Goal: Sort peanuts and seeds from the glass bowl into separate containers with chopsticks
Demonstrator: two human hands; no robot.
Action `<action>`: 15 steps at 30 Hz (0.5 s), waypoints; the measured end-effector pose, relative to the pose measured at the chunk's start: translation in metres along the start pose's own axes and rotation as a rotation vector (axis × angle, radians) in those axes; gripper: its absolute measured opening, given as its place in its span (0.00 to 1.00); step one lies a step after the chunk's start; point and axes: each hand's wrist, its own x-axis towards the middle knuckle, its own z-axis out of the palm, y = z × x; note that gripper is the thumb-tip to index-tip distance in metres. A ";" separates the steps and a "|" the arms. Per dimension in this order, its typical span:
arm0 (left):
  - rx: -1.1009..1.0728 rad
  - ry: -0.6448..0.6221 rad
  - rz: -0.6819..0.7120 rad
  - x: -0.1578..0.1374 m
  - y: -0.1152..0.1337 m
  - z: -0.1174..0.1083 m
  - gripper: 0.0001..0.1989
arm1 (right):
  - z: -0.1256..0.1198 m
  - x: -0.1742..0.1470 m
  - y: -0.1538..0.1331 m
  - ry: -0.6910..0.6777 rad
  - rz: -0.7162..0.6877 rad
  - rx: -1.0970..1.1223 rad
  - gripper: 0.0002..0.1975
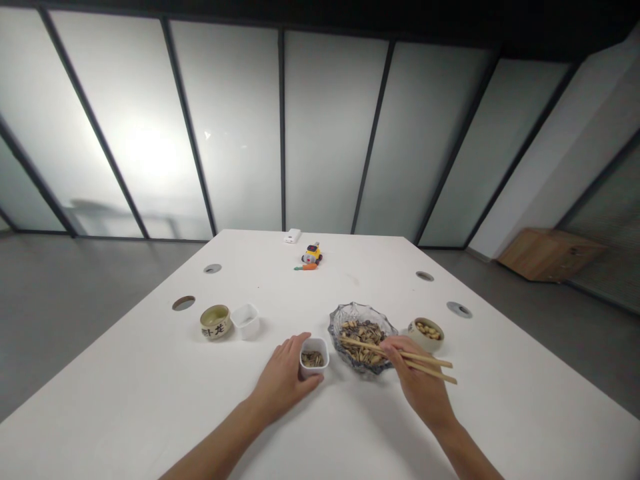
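My left hand (286, 375) is wrapped round a small white plastic cup (321, 369) on the table, with some sunflower seeds (312, 359) in its bottom. In my right hand (417, 377) is a pair of wooden chopsticks (430, 361), their tips down among the seeds in a glass bowl (340, 319). That bowl holds a heap of sunflower seeds (367, 333) mixed with paler pieces. Whether the tips pinch anything I cannot tell. Just right of the glass bowl, partly behind my right hand, stands a small ceramic bowl (424, 341) with tan nuts in it.
Left on the white table (200, 400) stand a ceramic bowl with dark characters (216, 324) and another white plastic cup (246, 323). Farther back lie a yellow toy car (313, 253), a toy carrot (307, 267) and a white box (293, 236). Round holes (184, 303) pierce the tabletop.
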 end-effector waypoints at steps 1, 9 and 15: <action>-0.002 0.001 0.000 0.000 0.000 0.000 0.33 | 0.000 0.000 0.000 -0.004 -0.004 0.002 0.20; 0.004 -0.019 -0.017 0.001 -0.002 0.002 0.35 | -0.001 -0.001 0.001 -0.022 -0.051 -0.016 0.17; 0.001 0.000 0.002 0.002 -0.002 0.002 0.34 | -0.002 0.000 -0.005 -0.015 -0.072 0.010 0.16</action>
